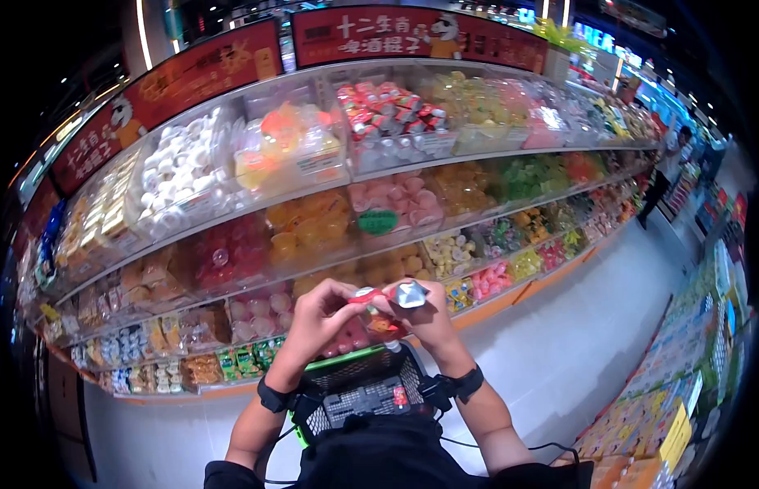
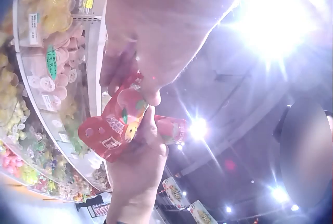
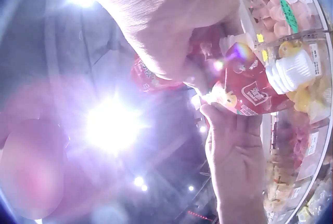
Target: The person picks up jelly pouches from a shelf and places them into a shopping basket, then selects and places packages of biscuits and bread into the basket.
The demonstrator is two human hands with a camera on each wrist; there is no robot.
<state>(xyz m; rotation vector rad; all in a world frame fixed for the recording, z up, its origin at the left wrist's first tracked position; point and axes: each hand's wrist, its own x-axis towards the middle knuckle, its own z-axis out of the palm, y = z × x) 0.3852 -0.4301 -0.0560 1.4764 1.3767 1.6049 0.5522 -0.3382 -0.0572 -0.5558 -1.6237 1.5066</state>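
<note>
In the head view my left hand (image 1: 321,316) pinches a red spouted pouch (image 3: 250,86) between thumb and fingers. The pouch has fruit pictures, and its ribbed white cap (image 3: 296,72) points away from the hands in the right wrist view. Close beside it, my right hand (image 1: 431,314) grips a second red pouch (image 2: 171,129), whose silvery end (image 1: 410,295) faces up. Both hands meet over a black shopping basket (image 1: 318,379) with a green rim. Inside the basket lies a small red-and-white pack (image 1: 400,397). The fingers partly cover both pouches.
Tiered shelves of clear bins, with jelly cups (image 1: 396,204) and white cups (image 1: 180,163), curve across the front. Red sign boards (image 1: 371,34) stand above. Packaged goods (image 1: 632,424) sit at the lower right beside the pale floor (image 1: 559,326). A person (image 1: 661,179) stands far right.
</note>
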